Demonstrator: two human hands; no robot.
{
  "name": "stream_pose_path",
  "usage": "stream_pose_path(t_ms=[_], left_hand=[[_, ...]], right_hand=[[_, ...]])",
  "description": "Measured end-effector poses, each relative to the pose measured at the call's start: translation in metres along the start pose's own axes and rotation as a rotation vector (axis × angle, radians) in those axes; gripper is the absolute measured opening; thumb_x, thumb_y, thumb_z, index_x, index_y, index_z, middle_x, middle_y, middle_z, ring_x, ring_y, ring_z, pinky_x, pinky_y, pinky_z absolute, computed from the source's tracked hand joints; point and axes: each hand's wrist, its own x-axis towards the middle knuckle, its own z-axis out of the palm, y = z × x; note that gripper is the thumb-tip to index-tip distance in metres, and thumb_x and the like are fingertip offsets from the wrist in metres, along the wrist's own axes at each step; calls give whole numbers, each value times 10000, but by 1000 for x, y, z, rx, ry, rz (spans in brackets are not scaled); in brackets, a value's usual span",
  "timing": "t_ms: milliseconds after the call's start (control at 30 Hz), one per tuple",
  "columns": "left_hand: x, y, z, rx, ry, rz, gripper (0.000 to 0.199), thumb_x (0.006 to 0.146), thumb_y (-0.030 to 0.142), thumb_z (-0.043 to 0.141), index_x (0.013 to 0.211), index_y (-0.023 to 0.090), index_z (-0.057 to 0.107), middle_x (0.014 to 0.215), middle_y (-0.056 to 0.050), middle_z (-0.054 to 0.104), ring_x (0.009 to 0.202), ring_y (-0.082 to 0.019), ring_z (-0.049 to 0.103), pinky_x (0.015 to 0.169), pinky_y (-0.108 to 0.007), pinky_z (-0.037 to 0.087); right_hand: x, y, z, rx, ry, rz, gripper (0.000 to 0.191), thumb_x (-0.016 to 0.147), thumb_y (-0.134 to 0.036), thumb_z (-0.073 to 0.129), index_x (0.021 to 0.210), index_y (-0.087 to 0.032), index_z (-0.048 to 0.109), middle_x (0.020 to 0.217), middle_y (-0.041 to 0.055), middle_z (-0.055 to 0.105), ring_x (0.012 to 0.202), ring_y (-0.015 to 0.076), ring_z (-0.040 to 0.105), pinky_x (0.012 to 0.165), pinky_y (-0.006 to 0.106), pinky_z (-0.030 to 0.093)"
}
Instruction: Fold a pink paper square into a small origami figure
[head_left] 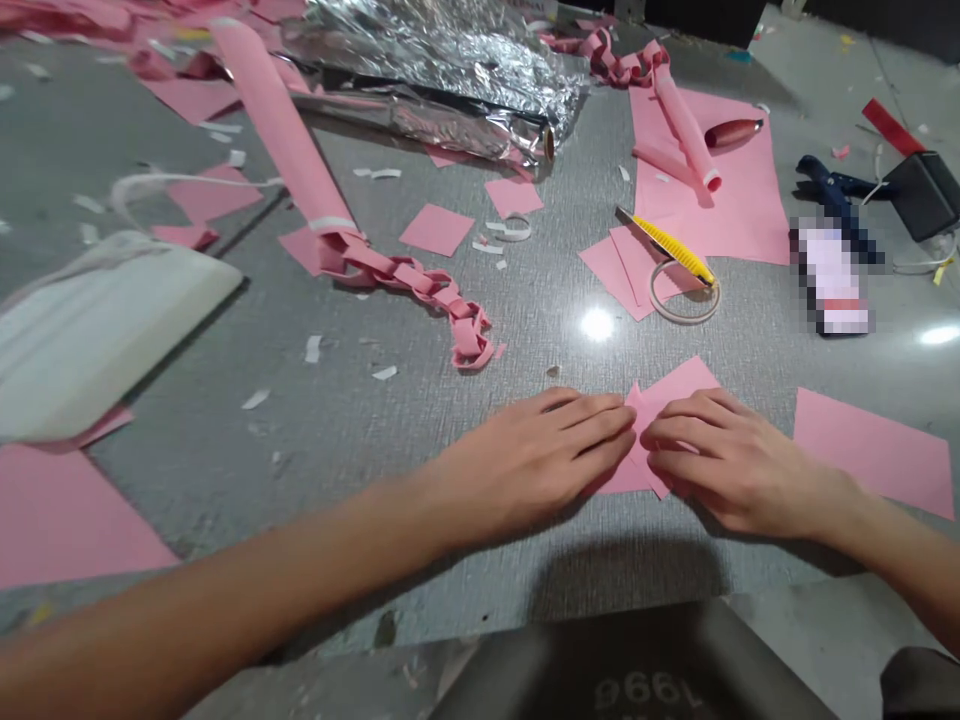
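Pink paper (686, 383) lies on the grey surface under both hands, with overlapping edges and a small raised corner between them. My left hand (544, 445) rests flat on its left part, fingers stretched out to the right. My right hand (724, 460) lies on its right part, fingers slightly bent and palm down; what is beneath the fingertips is hidden. Right of my right hand is another pink sheet (874, 450), untouched. A pink paper chain (424, 280) runs from a rolled pink tube (281, 125) beyond my left hand.
Crumpled foil (450, 60) and a foil roll (450, 125) lie at the back. A yellow cutter (671, 247), a tape ring (684, 318), a phone (832, 275) and a dark tool (840, 205) are at the right. A white bag (112, 320) sits left among paper scraps.
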Motion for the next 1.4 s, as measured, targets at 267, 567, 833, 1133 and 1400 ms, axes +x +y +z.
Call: stream_pose_path(t_ms=[267,567,833,1133,1400], left_hand=[[-7,-5,2,-78,25,-35,283,1158,113,424,1293,107,672,1304,-97,785,1249,-251,705,1052,-411,497],[-2,-3,-4,-65,70,-106,396,1180,124,336,1114,141,726,1102,-48,814,1046,-220,744,984,-395,504],[-6,0,0,-7,31,-102,413,1183,143,304,1144,142,715,1372,-101,774,1296,-244,697,1127,-434,484],[-6,3,-2,67,-2,-103,400,1173,168,315,1154,150,714,1390,-112,763,1298,-281,690,1116,-472,493],[-6,7,-3,75,-5,-122,393,1165,172,358,1355,30,671,1360,-131,767,1274,-307,671,1110,-508,477]], right_hand=[[-1,2,0,146,54,-33,334,1009,-33,531,1282,-127,698,1274,99,804,1275,268,683,1192,481,473],[-3,0,0,145,34,-14,333,961,-25,522,1205,-111,732,1322,101,795,1273,251,706,1276,464,421],[-4,-2,0,146,52,4,303,987,-30,534,1211,-106,724,1331,110,788,1320,240,698,1327,443,390],[-4,-4,0,146,58,-7,265,1013,-50,553,1180,-69,757,1280,127,802,1311,269,702,1319,464,422],[2,-7,-3,163,63,10,271,1042,-60,521,1090,-54,788,1184,153,825,1221,273,745,1245,471,518]])
